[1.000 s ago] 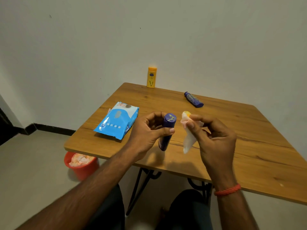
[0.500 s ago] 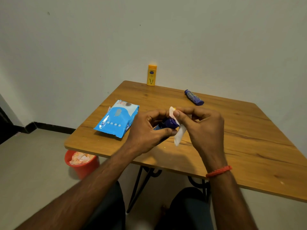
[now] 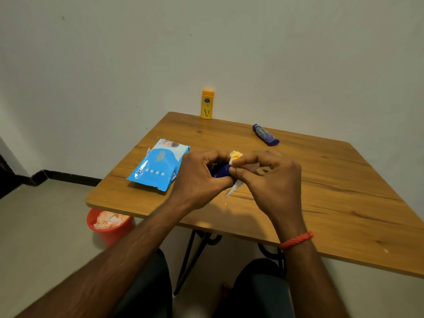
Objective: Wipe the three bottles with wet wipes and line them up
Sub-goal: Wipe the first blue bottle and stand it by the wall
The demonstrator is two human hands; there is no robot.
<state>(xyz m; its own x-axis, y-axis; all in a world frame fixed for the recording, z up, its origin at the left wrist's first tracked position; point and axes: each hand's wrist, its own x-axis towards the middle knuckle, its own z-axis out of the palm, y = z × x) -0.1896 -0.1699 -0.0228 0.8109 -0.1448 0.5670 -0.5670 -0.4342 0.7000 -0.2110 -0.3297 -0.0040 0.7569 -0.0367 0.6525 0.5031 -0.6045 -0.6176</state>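
Note:
My left hand (image 3: 197,180) grips a dark blue bottle (image 3: 221,171) over the wooden table (image 3: 344,191); most of the bottle is hidden by my fingers. My right hand (image 3: 270,180) pinches a white wet wipe (image 3: 236,157), stained yellow at its top, against the bottle's end. The wipe's tail hangs below my hands. A yellow bottle (image 3: 207,104) stands upright at the table's far edge by the wall. A second dark blue bottle (image 3: 265,135) lies on its side at the far right.
A blue pack of wet wipes (image 3: 158,165) lies on the table's left part, next to my left hand. A red bin (image 3: 110,228) with used wipes stands on the floor under the table's left corner. My knees are below the near edge.
The blue bottle went from upright to lying in my left hand. My right hand brought the wipe against it. Both hands moved closer together and slightly lower.

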